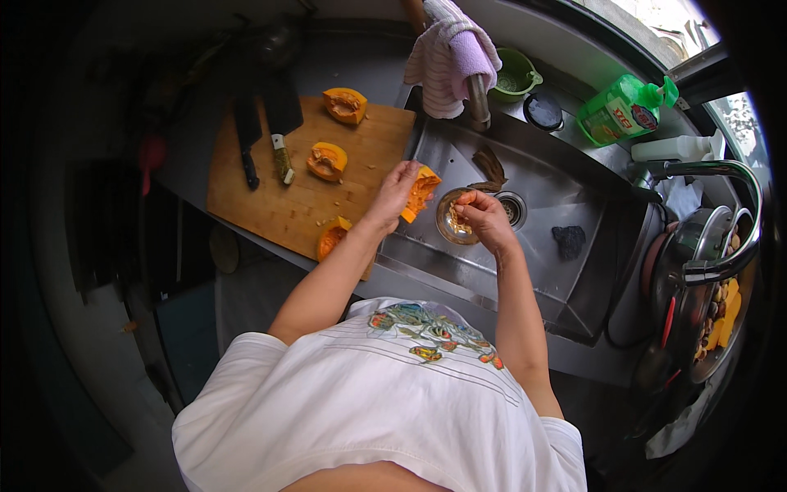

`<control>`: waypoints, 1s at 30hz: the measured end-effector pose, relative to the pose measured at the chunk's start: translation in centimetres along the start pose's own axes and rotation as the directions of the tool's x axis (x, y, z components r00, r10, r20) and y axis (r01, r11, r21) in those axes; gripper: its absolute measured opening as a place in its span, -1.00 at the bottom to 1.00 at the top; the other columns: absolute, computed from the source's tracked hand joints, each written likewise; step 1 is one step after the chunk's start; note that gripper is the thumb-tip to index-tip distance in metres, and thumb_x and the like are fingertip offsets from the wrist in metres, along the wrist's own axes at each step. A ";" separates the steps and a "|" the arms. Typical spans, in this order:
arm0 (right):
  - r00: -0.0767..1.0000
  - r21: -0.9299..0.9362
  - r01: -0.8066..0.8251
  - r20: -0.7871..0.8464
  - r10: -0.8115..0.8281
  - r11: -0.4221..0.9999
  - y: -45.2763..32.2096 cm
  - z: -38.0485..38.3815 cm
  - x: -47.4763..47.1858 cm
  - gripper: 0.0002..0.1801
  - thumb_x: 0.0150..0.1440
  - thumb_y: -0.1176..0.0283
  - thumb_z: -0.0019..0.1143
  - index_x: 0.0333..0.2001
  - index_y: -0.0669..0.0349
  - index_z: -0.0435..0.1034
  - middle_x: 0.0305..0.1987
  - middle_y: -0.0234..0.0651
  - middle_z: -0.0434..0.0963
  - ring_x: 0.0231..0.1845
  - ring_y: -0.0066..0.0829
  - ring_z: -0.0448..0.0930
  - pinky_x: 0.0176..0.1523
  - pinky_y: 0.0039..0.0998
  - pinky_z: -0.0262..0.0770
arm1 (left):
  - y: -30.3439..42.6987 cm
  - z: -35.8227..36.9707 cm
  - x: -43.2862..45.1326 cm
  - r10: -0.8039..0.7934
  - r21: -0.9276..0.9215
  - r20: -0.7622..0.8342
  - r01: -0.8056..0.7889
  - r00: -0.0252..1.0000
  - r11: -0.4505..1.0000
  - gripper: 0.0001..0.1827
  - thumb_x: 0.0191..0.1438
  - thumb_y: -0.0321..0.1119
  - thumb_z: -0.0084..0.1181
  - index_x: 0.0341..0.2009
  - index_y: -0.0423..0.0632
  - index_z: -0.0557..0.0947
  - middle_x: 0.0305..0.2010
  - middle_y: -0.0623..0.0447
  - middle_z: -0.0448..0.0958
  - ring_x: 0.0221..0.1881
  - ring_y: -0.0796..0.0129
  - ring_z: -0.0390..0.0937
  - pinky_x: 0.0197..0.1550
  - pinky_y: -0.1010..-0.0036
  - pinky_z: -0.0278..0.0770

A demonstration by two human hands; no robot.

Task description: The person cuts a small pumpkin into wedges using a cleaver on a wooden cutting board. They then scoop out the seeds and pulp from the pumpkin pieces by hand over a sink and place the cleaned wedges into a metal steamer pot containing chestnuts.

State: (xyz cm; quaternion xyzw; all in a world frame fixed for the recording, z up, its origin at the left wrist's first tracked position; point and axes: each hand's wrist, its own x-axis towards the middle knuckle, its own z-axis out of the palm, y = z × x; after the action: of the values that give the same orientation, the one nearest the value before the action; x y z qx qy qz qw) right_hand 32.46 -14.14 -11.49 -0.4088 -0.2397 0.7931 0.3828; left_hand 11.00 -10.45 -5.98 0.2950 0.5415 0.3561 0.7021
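Note:
My left hand [393, 194] grips a pumpkin wedge [422, 192] by its rind side, its hollowed orange inside turned toward the sink. Over a small clear bowl [444, 230], my right hand [489, 220] pinches a bit of orange pumpkin pulp [467, 198]. Pale pumpkin seeds [457, 220] lie in the bowl, which rests in the steel sink [547, 264] beside the drain [511, 210]. On the wooden cutting board [258, 209] are more pumpkin pieces: one at the back [345, 106], one in the middle [327, 161] and one near the front [332, 237], partly behind my left forearm.
A knife [249, 147] and a cleaver [282, 157] lie on the board. The sink holds brown scraps [489, 167] and a dark scouring pad [569, 242]. Towels [452, 61] hang over a pipe. A chrome faucet [747, 215], green soap bottle [621, 111] and food-filled pan [719, 332] stand right.

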 end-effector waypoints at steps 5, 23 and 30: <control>0.867 -0.957 0.125 -0.022 -0.497 0.261 9.4 -3.0 3.0 -0.61 -0.01 0.51 0.20 -0.04 0.33 0.43 -0.12 -0.14 0.60 -0.15 -0.20 0.62 0.00 -0.34 0.51 | 3.7 -3.0 -1.7 -0.113 0.014 -0.034 0.113 0.993 0.993 -0.70 0.27 -0.12 -0.01 -0.12 -0.09 0.48 -0.28 0.15 0.52 -0.29 0.52 0.54 -0.25 0.57 0.53; 0.789 -0.966 0.113 -0.057 -0.612 0.234 9.8 -2.5 2.3 -0.85 -0.13 0.54 0.17 -0.40 0.29 0.42 -0.34 -0.01 0.53 -0.26 -0.05 0.57 -0.15 -0.17 0.45 | 6.5 -5.8 -5.0 0.564 0.897 0.030 -0.271 0.825 0.350 -0.85 0.05 -0.40 0.16 -0.37 -0.25 0.59 -0.39 -0.16 0.54 -0.30 -0.01 0.51 -0.24 0.27 0.45; 0.818 -0.892 0.095 -0.183 -0.545 0.441 6.2 -0.3 1.8 -0.91 -0.07 0.59 0.10 -0.40 0.30 0.40 -0.39 -0.05 0.55 -0.35 -0.12 0.57 -0.25 -0.27 0.46 | 6.8 -10.4 -4.0 0.674 0.924 -0.219 -0.072 0.705 0.375 -0.51 -0.06 -0.31 0.33 -0.07 -0.18 0.42 -0.13 -0.16 0.37 -0.12 0.01 0.43 -0.07 0.26 0.42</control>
State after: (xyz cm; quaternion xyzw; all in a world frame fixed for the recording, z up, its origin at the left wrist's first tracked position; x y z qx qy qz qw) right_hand 29.46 -16.39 -16.76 -0.6570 -0.5775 0.3618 0.3225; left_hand -0.98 -9.51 -0.79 0.6063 0.7371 0.2598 0.1468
